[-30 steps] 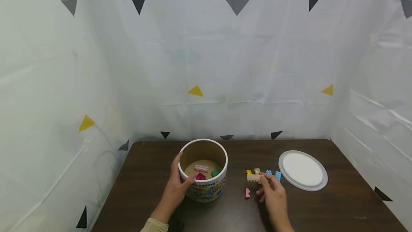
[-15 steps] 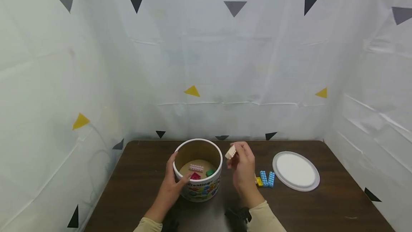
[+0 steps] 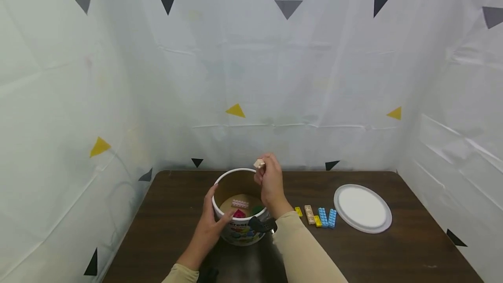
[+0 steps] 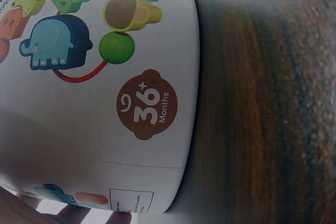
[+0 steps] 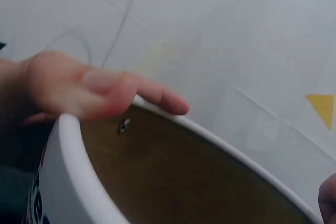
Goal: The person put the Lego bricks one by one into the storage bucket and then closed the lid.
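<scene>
Nearest, the left hand (image 3: 210,226) curls round the near-left wall of the round tub (image 3: 225,177), thumb hooked over its white rim; the tub stands upright on the dark surface (image 3: 393,252). Inside lie a pink brick (image 3: 239,204), a magenta piece (image 3: 239,214) and a green one (image 3: 257,209). Just beyond, the right hand (image 3: 270,183) pinches a beige brick (image 3: 259,163) above the tub's far rim. To the right lie yellow, beige and blue bricks (image 3: 316,216) in a row, then a white plate (image 3: 362,208). Behind hangs a white sheet (image 3: 275,77) dotted with triangles.
</scene>
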Available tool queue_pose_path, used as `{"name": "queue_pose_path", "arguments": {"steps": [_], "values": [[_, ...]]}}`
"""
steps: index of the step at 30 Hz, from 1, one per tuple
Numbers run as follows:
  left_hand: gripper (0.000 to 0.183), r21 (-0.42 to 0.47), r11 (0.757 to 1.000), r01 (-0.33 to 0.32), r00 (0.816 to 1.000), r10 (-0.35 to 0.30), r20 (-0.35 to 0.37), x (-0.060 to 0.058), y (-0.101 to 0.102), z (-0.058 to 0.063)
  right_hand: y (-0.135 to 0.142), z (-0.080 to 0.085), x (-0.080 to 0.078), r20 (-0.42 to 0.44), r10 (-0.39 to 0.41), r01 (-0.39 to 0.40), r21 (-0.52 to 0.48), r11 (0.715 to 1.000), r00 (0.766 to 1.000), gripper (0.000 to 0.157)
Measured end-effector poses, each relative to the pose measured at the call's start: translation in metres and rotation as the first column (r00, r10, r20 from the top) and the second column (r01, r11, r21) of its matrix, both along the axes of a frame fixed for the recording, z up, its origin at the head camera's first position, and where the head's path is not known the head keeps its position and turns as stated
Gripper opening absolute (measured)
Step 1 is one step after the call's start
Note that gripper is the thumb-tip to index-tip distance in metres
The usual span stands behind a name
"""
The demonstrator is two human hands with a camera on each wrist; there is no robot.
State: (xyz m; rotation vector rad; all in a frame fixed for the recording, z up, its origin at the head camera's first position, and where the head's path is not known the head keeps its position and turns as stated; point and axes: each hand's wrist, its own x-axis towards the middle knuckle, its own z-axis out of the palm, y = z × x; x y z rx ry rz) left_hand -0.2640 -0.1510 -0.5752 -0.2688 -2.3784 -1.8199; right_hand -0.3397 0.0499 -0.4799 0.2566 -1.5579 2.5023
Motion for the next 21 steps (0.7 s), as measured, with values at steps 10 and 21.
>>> {"name": "queue_pose_path", "arguments": {"steps": [10,21], "values": [[0.094,-0.003,1.000,-0.022,1.000,0.022,0.015,-0.0036,-0.0034,-0.0055,-0.0023,-0.0034,-0.0067,0.048,-0.001,0.001,-0.001,1.000,0.999,0.021],[0.092,-0.005,1.000,-0.029,0.998,0.030,0.051,-0.0025,-0.0062,-0.0028,-0.0074,-0.0018,-0.0061,-0.003,0.032,-0.031,0.122,0.992,0.999,0.023]]}}
